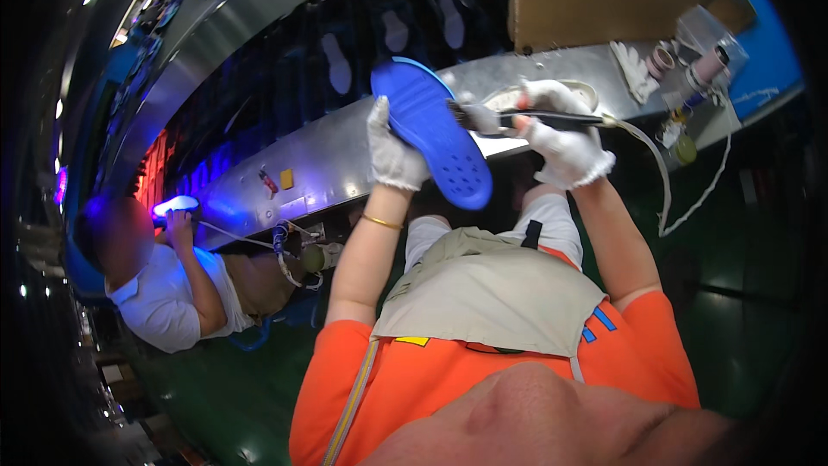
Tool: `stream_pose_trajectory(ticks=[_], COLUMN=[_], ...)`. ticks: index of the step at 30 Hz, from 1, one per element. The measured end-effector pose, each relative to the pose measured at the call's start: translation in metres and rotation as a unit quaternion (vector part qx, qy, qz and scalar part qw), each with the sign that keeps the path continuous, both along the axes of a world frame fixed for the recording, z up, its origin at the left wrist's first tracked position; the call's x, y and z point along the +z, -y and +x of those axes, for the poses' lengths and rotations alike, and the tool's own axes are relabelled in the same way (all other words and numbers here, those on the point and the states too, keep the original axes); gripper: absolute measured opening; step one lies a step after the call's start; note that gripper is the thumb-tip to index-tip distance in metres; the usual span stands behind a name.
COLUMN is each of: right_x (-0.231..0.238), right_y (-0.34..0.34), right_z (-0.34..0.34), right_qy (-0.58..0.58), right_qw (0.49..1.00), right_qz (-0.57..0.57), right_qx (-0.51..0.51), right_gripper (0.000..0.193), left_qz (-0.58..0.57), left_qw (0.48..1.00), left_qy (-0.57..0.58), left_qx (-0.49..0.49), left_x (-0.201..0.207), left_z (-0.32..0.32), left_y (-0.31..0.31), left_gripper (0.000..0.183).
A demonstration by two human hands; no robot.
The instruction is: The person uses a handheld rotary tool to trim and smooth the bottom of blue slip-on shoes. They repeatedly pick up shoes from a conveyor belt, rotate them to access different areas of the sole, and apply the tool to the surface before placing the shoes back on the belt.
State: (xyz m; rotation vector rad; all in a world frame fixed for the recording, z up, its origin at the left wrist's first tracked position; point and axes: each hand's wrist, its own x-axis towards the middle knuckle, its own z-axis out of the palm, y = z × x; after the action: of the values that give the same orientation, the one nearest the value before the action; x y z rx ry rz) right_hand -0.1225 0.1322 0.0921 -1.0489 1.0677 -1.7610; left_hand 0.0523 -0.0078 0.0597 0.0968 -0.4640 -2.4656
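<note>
My left hand (395,148), in a white knitted glove, grips a blue shoe sole (435,134) by its left edge. The sole is tilted, with a cluster of small holes at its lower end. My right hand (565,151), also gloved, is closed around the black handle of a brush (483,118). The brush's dark bristles meet or nearly meet the sole's right edge; motion blur hides which. A pale hose (657,160) runs from the handle's far end. Behind my right fingers shows the rim of a white oval dish (590,93), partly covered.
A metal bench (319,151) runs across in front, beside a dark conveyor (285,91) carrying several pale soles. A cardboard sheet (604,0), a spare glove (636,72) and tape rolls (660,62) are at the right. Left, a co-worker (177,289) holds a glowing object.
</note>
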Motion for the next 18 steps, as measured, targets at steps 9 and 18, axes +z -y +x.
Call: stream_pose_trajectory(ticks=[9,18], right_x=[-0.02,-0.022], right_y=[0.014,-0.003], right_z=[0.011,0.026], right_qy=[-0.123,-0.136], right_qw=[0.986,0.988], right_qz=[0.028,0.031], right_qx=[-0.107,-0.06], right_gripper=[0.016,0.016], left_qz=[0.023,0.02], left_qw=[0.998,0.981], left_qy=[0.036,0.173], left_qx=[0.043,0.085], left_x=[-0.021,-0.035], left_z=[-0.029,-0.029], left_y=[-0.07,-0.068], left_gripper=[0.072,0.075])
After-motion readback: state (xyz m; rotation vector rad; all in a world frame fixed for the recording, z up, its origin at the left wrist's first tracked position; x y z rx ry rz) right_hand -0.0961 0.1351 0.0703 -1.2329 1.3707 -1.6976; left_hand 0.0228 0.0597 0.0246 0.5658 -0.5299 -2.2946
